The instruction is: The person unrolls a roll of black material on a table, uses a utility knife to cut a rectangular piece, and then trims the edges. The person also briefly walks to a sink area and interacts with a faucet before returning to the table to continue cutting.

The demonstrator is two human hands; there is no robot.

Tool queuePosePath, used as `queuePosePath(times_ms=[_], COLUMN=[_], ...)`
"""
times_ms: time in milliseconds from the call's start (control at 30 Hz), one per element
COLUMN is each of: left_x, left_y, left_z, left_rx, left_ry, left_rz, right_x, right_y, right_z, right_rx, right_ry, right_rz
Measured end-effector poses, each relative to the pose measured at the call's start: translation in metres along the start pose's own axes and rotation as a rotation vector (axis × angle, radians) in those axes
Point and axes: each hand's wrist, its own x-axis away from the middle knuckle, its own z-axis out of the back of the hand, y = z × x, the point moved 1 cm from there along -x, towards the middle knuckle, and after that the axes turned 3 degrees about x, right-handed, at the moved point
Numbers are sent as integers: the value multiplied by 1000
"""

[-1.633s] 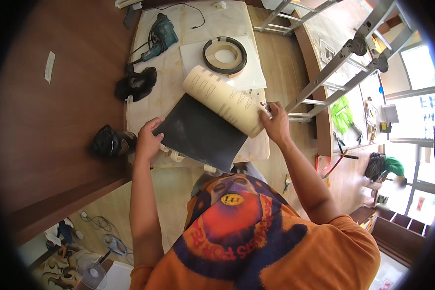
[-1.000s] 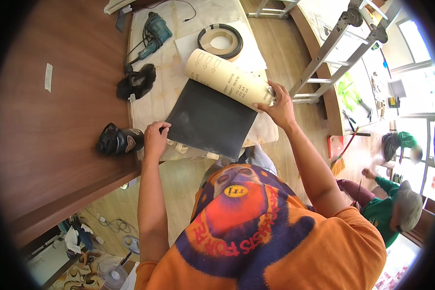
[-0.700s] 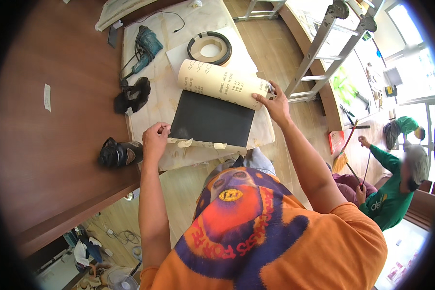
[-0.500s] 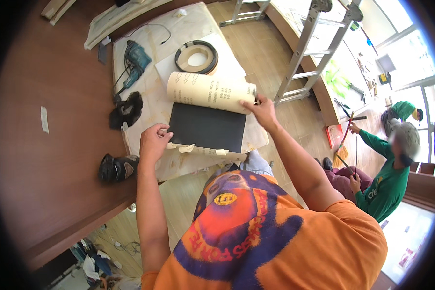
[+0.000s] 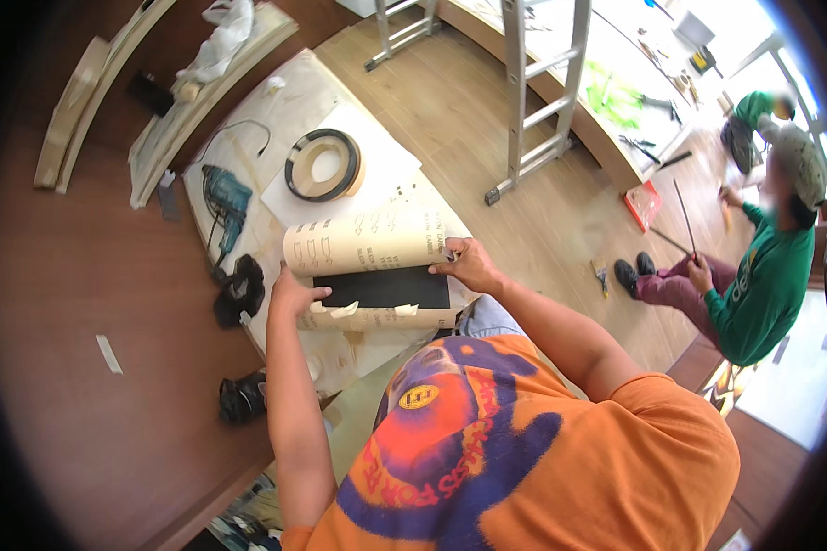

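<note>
A sandpaper roll (image 5: 368,246) with a printed tan back lies across the work table in front of me. Between its upper curl and a lower tan edge shows a band of black face (image 5: 386,288). Several pale torn tape tabs (image 5: 345,310) stick up along that lower edge. My left hand (image 5: 292,292) grips the left end, its thumb on the black face and its fingers partly hidden beside the roll. At the right end, my right hand (image 5: 471,266) is closed on the edge of the curl, thumb over the black side.
On the table are a teal drill (image 5: 228,204), a black-and-tan ring-shaped coil (image 5: 322,165) and a dark fuzzy item (image 5: 241,292). A ladder (image 5: 542,115) stands beyond, to the right. A person in green (image 5: 763,285) holds thin sticks near a red dustpan (image 5: 642,204).
The curl now sits closer to the lower edge, leaving a narrower black band. My left hand has moved from the lower-left corner to the roll's left end. The view has shifted.
</note>
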Motion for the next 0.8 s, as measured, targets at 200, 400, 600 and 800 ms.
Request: queuePosePath(times_ms=[200, 400, 600, 800], left_x=[16, 28, 14, 3], left_y=[-44, -46, -48, -17], left_z=[-25, -29, -15, -6], left_rx=[321, 460, -147, 251], left_ry=[-42, 2, 96, 4], left_rz=[137, 227, -46, 43], right_x=[0, -4, -2, -2], right_y=[6, 24, 17, 8], right_z=[-2, -4, -5, 5], right_rx=[7, -7, -80, -59], right_ry=[50, 36, 87, 115], right_rz=[255, 313, 338, 228])
